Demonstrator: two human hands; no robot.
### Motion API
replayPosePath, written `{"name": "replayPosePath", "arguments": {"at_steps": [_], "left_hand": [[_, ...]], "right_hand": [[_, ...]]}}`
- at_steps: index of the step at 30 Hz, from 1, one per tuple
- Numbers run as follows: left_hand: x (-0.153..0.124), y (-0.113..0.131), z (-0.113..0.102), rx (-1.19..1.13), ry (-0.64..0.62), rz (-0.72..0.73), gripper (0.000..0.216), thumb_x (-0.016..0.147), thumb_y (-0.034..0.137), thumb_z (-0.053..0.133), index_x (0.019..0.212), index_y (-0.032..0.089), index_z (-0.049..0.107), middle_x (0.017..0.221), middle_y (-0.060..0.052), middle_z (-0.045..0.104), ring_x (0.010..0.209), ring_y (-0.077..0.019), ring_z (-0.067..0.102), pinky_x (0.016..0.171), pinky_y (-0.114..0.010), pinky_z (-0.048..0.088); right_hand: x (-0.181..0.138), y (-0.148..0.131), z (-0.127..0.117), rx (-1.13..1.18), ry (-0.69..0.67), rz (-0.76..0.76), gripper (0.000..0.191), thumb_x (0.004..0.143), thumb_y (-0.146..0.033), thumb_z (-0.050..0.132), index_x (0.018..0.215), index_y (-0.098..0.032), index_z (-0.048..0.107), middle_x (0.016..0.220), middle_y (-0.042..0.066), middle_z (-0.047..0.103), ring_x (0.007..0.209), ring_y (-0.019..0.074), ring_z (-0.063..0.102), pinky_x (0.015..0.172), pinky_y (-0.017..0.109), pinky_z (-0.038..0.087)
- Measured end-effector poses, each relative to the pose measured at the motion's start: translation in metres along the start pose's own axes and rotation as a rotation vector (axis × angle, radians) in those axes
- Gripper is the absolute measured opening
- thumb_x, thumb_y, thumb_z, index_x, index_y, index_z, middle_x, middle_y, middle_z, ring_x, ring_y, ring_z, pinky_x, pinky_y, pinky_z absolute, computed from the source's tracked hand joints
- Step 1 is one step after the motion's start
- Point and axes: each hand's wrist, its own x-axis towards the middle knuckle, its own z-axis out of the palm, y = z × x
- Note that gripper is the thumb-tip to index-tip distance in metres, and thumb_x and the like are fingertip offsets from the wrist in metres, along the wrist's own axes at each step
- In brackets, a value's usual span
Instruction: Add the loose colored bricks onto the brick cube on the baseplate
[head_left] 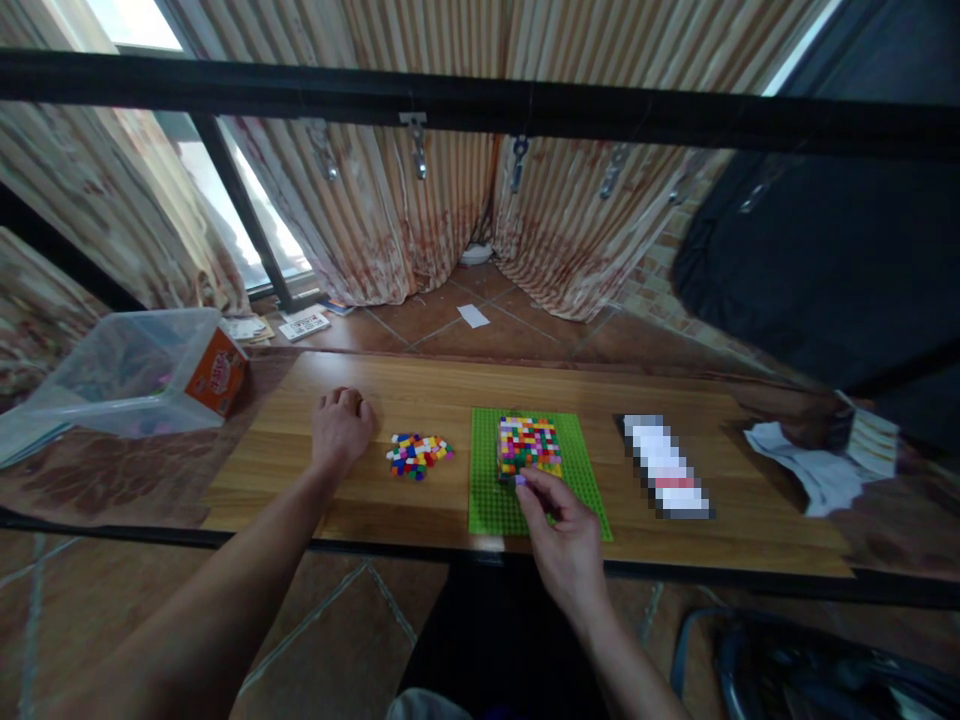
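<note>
Lilac brick (520, 481) beside the block stack (529, 442) is risking slipping, right hand (562, 525) pinching so narrowly, left hand (345, 425) curled, grip unclear.

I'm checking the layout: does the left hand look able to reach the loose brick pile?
Probably yes: the left hand rests on the table beside the loose brick pile, and nothing visible stands between them.

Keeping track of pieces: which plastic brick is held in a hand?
The small lavender plastic brick, pinched in the right hand; the other visible bricks lie in the loose multicoloured pile or sit in the stacked multicoloured block on the green studded baseplate.
</note>
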Motion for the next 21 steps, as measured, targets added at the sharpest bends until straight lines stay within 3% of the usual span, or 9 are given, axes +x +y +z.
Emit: {"name": "replayPosePath", "arguments": {"at_steps": [13, 21], "left_hand": [[0.000, -0.003, 0.005, -0.014, 0.021, 0.005, 0.032, 0.087, 0.030, 0.039, 0.100, 0.017, 0.065, 0.108, -0.014, 0.065, 0.107, -0.0312, 0.056, 0.099, -0.046, 0.040], [0.000, -0.004, 0.007, -0.013, 0.018, -0.007, 0.032, 0.087, 0.029, 0.039, 0.101, 0.016, 0.064, 0.110, -0.015, 0.065, 0.107, -0.0308, 0.055, 0.099, -0.045, 0.040]], "right_hand": [[0.009, 0.007, -0.003, -0.080, 0.043, -0.027, 0.029, 0.087, -0.042, 0.060, 0.102, -0.022, 0.072, 0.107, 0.008, 0.072, 0.098, 0.0208, 0.067, 0.086, 0.038, 0.054], [0.014, 0.001, 0.006, -0.137, 0.064, -0.043, 0.029, 0.087, -0.042, 0.058, 0.100, -0.021, 0.073, 0.100, 0.008, 0.074, 0.087, 0.0203, 0.068, 0.082, 0.038, 0.054]]}}
